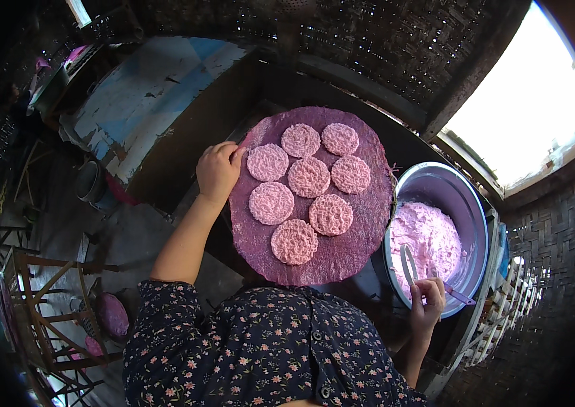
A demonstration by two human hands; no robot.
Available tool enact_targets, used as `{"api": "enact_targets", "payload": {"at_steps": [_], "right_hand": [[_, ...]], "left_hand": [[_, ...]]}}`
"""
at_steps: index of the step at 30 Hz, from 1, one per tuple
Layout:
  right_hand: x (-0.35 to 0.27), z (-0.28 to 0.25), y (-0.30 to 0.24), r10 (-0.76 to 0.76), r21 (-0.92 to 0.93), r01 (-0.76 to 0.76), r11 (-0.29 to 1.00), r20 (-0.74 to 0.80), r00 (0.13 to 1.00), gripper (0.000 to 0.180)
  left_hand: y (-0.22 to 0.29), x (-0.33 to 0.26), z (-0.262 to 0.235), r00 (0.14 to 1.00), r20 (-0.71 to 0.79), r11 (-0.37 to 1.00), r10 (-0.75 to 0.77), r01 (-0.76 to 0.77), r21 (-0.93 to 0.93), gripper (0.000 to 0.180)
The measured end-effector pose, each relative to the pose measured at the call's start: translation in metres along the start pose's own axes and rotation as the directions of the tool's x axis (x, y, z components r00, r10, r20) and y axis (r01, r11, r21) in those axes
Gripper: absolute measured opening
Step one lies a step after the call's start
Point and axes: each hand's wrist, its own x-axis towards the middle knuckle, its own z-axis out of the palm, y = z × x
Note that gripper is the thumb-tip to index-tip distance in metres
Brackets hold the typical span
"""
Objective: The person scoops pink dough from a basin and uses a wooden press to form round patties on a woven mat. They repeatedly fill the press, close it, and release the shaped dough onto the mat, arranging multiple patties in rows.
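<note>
My left hand (pixel 218 169) grips the left edge of a round board (pixel 247 254) covered in purple woven cloth, its fingers closed on the rim. Several round, pink, crinkly-surfaced dough discs (pixel 309 177) lie flat on the board. To the right stands a deep grey-blue basin (pixel 481 234) holding a mass of sticky pink dough (pixel 430 237). Over the basin's near side, my right hand (pixel 428 300) is closed on a narrow, pale, flat strip-like tool (pixel 407 263) that points up over the dough. A purple handle (pixel 460 297) lies by the basin's rim, close to that hand.
A bench with peeling blue and white covering (pixel 158 88) stands at the upper left. Wooden racks (pixel 43 298) and a round pink tray (pixel 112 315) are at the lower left. Woven walls (pixel 382 51) and a bright window opening (pixel 528 102) border the basin side.
</note>
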Motion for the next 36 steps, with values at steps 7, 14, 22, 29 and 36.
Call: {"api": "enact_targets", "payload": {"at_steps": [7, 14, 22, 29, 36], "right_hand": [[0.003, 0.001, 0.002, -0.092, -0.004, 0.092, 0.996, 0.021, 0.996, 0.008], [0.017, 0.003, -0.007, -0.272, -0.076, 0.270, 0.960, -0.013, 0.962, 0.008], [0.073, 0.049, -0.028, -0.479, -0.138, 0.501, 0.854, 0.165, 0.862, 0.015], [0.089, 0.072, -0.023, -0.492, -0.162, 0.553, 0.817, 0.302, 0.816, 0.017], [0.086, 0.080, -0.021, -0.470, -0.170, 0.537, 0.826, 0.317, 0.824, 0.015]], "left_hand": [[0.000, 0.028, 0.003, 0.996, -0.090, 0.996, 0.012, -0.020, -0.092, 0.023], [-0.013, 0.044, 0.019, 0.954, 0.217, 0.957, -0.207, 0.243, -0.156, 0.034], [-0.044, 0.007, 0.028, 0.891, 0.046, 0.698, -0.452, 0.385, -0.604, 0.039], [-0.098, -0.092, 0.014, 0.804, 0.075, 0.760, -0.590, 0.585, -0.284, 0.035], [-0.129, -0.162, 0.017, 0.600, 0.359, 0.586, -0.715, 0.794, -0.161, 0.041]]}}
